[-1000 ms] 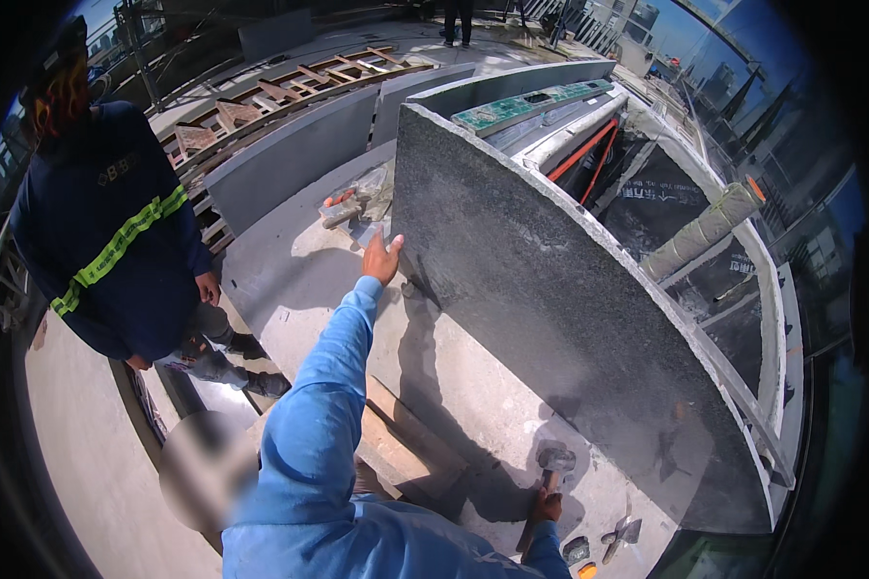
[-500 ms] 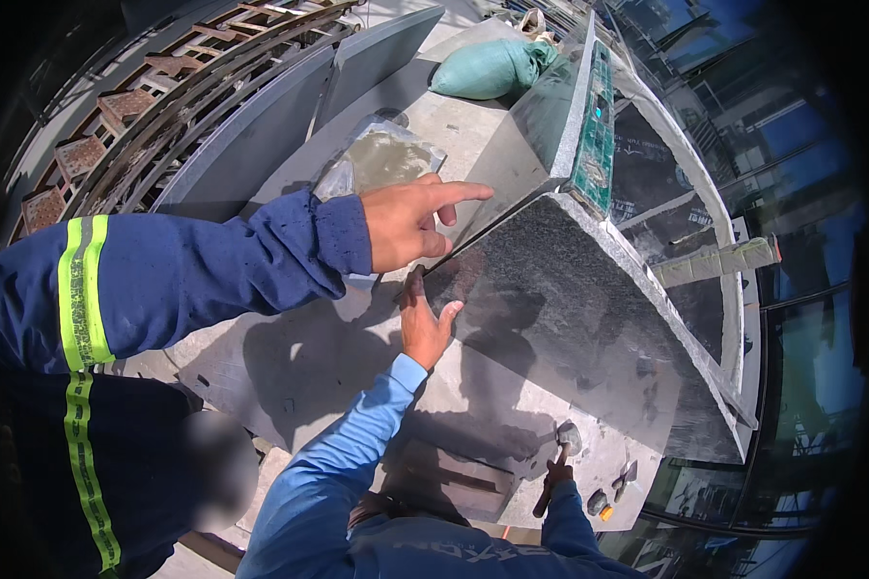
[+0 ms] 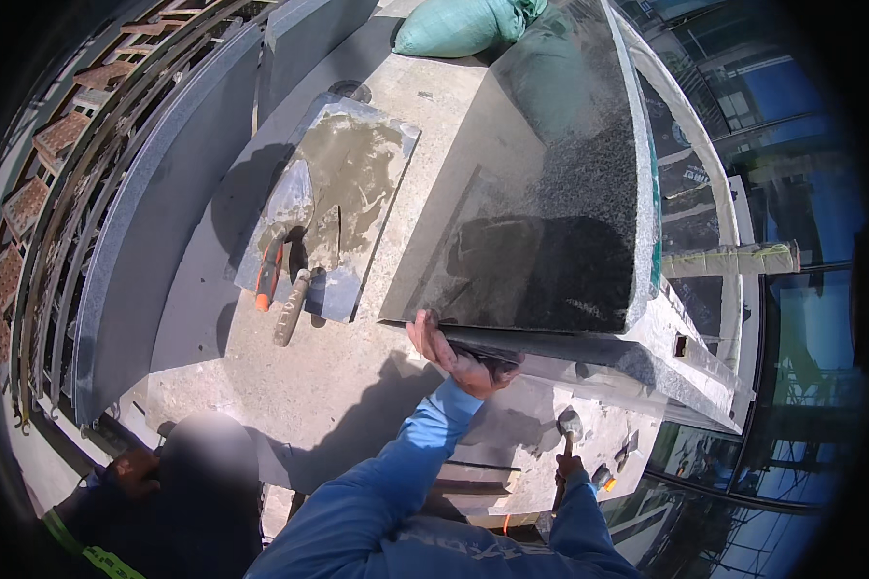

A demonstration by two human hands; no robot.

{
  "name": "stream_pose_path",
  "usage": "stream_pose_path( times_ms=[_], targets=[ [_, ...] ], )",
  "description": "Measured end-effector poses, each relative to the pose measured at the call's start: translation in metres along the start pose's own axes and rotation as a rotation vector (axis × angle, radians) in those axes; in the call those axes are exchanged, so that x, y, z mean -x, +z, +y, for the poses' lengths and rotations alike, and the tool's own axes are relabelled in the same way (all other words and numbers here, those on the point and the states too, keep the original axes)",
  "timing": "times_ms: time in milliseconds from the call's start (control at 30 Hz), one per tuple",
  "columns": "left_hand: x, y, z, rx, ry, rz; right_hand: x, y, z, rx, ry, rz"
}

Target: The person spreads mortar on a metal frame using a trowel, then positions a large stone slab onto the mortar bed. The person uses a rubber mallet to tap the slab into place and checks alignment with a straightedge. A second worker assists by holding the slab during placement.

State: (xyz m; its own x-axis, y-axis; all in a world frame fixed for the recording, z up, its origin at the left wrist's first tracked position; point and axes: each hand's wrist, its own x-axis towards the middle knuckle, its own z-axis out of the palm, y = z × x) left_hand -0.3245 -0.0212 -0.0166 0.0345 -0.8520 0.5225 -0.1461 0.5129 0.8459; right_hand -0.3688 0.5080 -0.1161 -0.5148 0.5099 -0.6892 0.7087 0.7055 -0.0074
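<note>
My left hand (image 3: pixel 463 362) is at the near lower corner of a dark polished stone slab (image 3: pixel 550 280). Its fingers stretch out along the slab's bottom edge and seem to touch it. A second stone slab (image 3: pixel 608 379) meets the first along this edge, seen almost edge-on. Lower right, my right hand (image 3: pixel 569 467) is wrapped round the handle of a small mallet. The mallet's greyish head (image 3: pixel 570 423) points away from me, over the pale surface.
A mortar-smeared board (image 3: pixel 372 145) carries an orange-handled trowel (image 3: pixel 271 270) and a wooden-handled trowel (image 3: pixel 293 307). Grey slabs (image 3: pixel 174 174) lean at left beside metal railings. A green sack (image 3: pixel 459 27) lies at the back. A co-worker's hand (image 3: pixel 133 471) shows lower left.
The co-worker's pointing arm has withdrawn to the lower left, uncovering the board and trowels. My view has shifted. My left hand has turned at the slab edge; my right still holds the mallet.
</note>
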Motion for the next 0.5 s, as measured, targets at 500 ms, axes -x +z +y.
stream_pose_path(
  times_ms=[500],
  targets=[
    [-0.013, 0.018, 0.019, 0.18, 0.056, -0.056, 0.019, -0.015, 0.017, 0.119, 0.018, 0.02]
  ],
)
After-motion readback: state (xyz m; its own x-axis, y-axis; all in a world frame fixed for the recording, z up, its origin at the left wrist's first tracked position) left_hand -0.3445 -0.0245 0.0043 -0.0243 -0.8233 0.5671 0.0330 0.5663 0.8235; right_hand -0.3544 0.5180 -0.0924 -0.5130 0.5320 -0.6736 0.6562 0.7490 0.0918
